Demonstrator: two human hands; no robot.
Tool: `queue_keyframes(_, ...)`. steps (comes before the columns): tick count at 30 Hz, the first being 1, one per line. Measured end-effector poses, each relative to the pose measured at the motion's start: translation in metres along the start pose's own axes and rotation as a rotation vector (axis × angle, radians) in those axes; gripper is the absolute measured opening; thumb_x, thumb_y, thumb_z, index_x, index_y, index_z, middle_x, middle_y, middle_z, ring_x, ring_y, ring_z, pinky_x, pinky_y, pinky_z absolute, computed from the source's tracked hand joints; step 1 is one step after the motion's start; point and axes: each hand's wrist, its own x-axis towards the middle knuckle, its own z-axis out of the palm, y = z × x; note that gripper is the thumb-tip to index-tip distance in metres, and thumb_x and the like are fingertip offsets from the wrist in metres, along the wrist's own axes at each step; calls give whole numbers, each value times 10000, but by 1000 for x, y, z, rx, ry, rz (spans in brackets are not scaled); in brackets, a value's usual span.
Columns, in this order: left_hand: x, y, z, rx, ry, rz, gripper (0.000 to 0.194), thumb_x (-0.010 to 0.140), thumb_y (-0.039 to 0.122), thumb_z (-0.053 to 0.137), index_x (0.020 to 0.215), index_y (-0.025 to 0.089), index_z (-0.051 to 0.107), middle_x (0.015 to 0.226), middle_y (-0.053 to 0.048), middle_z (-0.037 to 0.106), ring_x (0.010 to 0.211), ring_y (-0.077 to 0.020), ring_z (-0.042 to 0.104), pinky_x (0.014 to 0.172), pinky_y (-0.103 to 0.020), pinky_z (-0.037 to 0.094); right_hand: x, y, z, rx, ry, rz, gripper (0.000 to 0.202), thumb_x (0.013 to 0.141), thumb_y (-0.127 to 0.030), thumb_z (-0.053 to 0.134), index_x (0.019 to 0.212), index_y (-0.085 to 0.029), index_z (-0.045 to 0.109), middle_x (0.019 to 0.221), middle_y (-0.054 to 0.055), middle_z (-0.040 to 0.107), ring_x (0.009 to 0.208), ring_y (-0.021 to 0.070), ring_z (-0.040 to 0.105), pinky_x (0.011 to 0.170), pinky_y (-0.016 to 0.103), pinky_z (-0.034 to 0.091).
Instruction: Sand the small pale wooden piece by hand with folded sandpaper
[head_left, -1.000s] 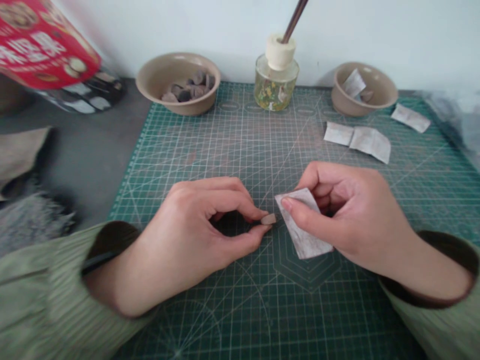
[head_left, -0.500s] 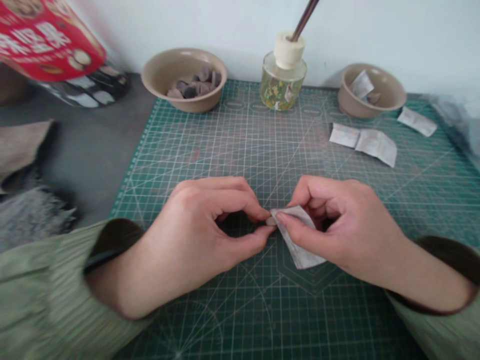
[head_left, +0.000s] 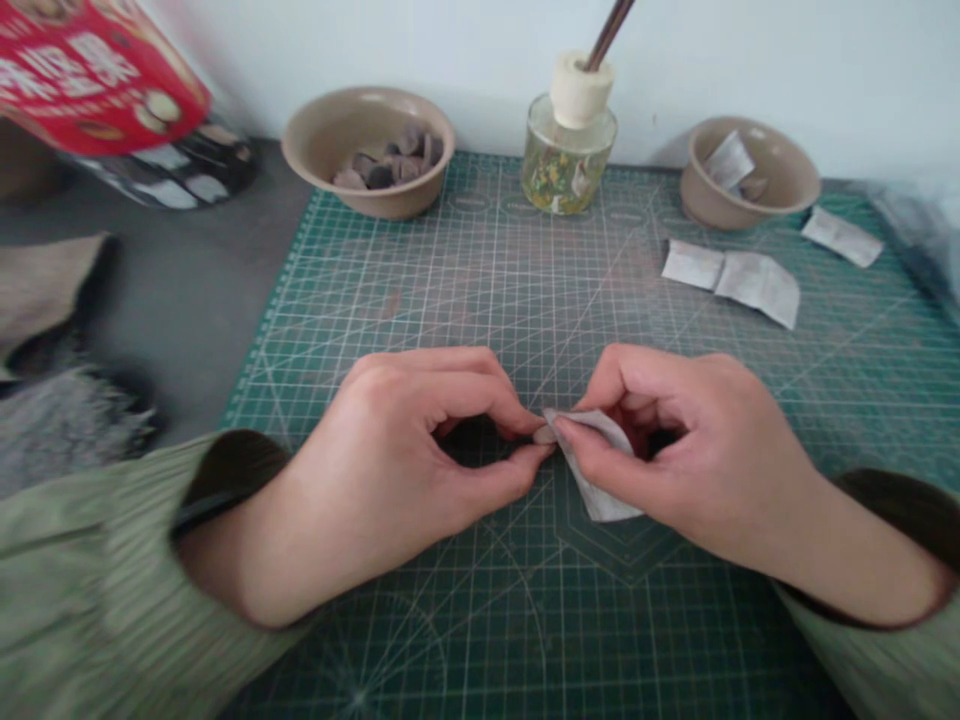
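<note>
Between thumb and fingertips, my left hand (head_left: 420,470) pinches a small pale, stone-like piece (head_left: 544,435); most of it is hidden by the fingers. My right hand (head_left: 675,430) is closed on a folded piece of grey paper (head_left: 604,490) that looks like sandpaper. The paper's upper left corner touches the small piece where the two hands meet, and its lower end hangs free. Both hands are over the middle of the green cutting mat (head_left: 487,290).
A brown bowl (head_left: 300,150) of small stone-like lumps (head_left: 397,165) stands at the back left. A reed diffuser (head_left: 568,150) is behind my hands. Another bowl (head_left: 795,190) and loose grey papers (head_left: 757,285) lie right. A red-labelled container (head_left: 105,90) and grey fuzzy cloth (head_left: 75,425) are left.
The grey paper has tilted a little, its lower end now higher. Both hands keep their pinch in nearly the same place. The view has shifted slightly.
</note>
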Motion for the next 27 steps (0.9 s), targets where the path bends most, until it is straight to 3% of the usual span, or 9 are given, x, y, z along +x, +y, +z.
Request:
queue_keyframes(8, 1, -1, 1, 6, -1, -3, 128, 1101, 206, 924, 994, 274, 940, 1016, 21, 939, 819, -161, 840, 803, -294, 658, -1, 1, 1, 2, 16, 16, 262, 1032, -195, 877, 849, -258, 701, 656, -103, 659, 520, 89, 588, 575, 268, 464)
queue_keyframes(19, 1, -2, 1, 2, 1, 1, 134, 1093, 193, 927, 989, 278, 934, 1005, 36, 933, 830, -148, 845, 793, -279, 641, 1, 0, 1, -8, -18, -31, 267, 1010, -169, 860, 829, -259, 686, 613, -124, 605, 477, 69, 508, 543, 258, 427)
queue_keyframes(27, 1, -1, 3, 1, -5, -6, 132, 1086, 190, 933, 989, 279, 932, 1007, 42, 929, 832, -141, 839, 781, -283, 628, 0, 2, 0, -44, 15, -60, 255, 1042, -173, 850, 857, -256, 695, 637, -128, 617, 486, 68, 516, 596, 268, 471)
